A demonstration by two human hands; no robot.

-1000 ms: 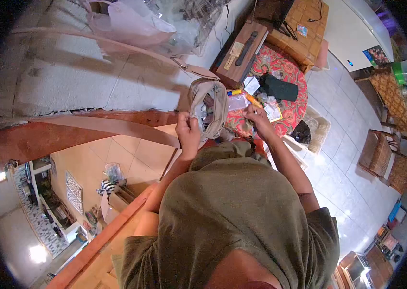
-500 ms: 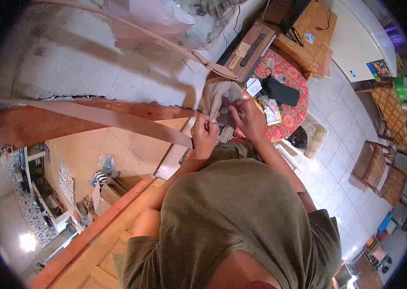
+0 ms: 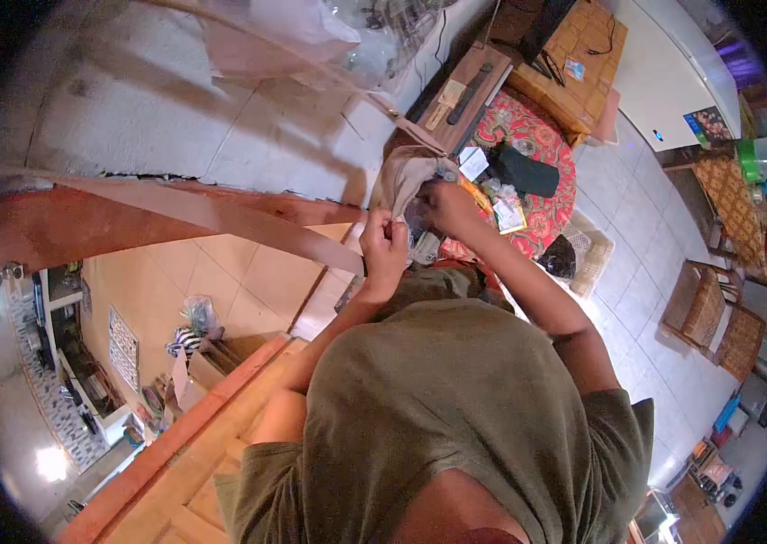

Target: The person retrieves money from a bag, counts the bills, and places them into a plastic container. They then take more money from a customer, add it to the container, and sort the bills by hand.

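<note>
A greyish-beige cloth [image 3: 399, 178], perhaps a garment, hangs bunched in front of my body, with a dark fold or opening on its right side. My left hand [image 3: 385, 243] is closed, pinching the cloth's lower left edge between thumb and fingers. Over the dark opening, my right hand [image 3: 452, 210] is curled shut against the cloth; its fingertips are hidden, so what they grip cannot be made out. Just below both hands lies more dark, crumpled fabric [image 3: 429, 284] at my waist.
Right of the hands stands a round table with a red patterned cover [image 3: 558, 216], holding a black case [image 3: 529, 172] and papers. A pale beam [image 3: 247, 228] slants in from the left. Plastic bags [image 3: 370, 54] lie at the top. A wicker chair [image 3: 699, 313] stands at right.
My right hand has moved left and inward over the cloth's opening, its fingers now curled. My left hand keeps its pinch in nearly the same place.
</note>
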